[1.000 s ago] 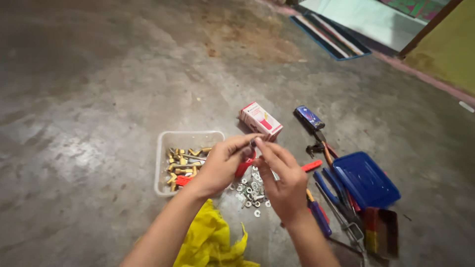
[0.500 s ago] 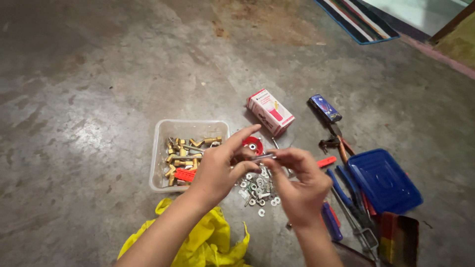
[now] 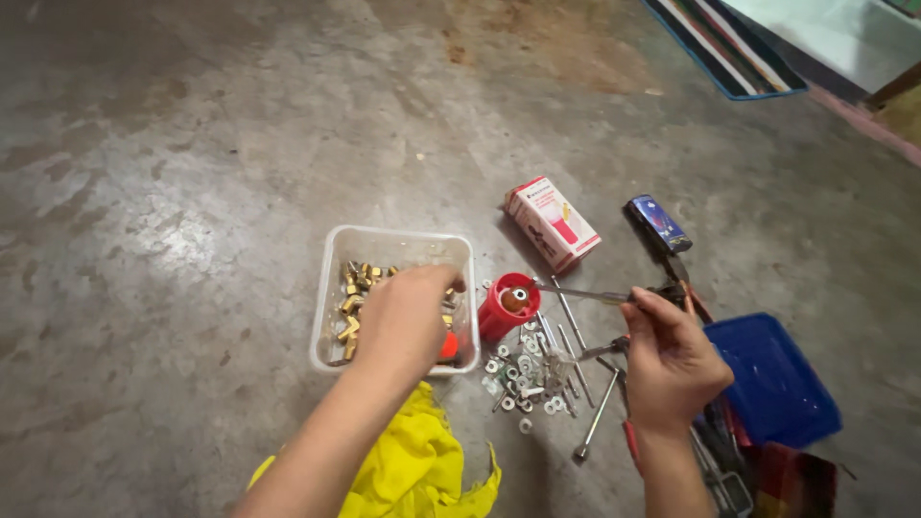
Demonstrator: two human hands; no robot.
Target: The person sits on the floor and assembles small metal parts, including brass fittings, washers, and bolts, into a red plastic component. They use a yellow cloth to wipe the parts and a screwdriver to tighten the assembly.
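Reaching now into the clear tub [image 3: 331,288], left hand [image 3: 408,321] has left right hand [image 3: 672,360], which still pinches a thin rod [image 3: 576,293].

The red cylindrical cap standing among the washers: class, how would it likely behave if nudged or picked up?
The red cap looks like thin hollow plastic, so it is probably light and stiff. It stands upright on the concrete floor; a sideways nudge would likely tip it, and being round it might then roll into the loose washers. Its smooth wall may be a little slippery.

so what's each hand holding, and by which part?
Right hand pinches a thin metal rod at one end. Left hand reaches into the clear tub; any hold is hidden.
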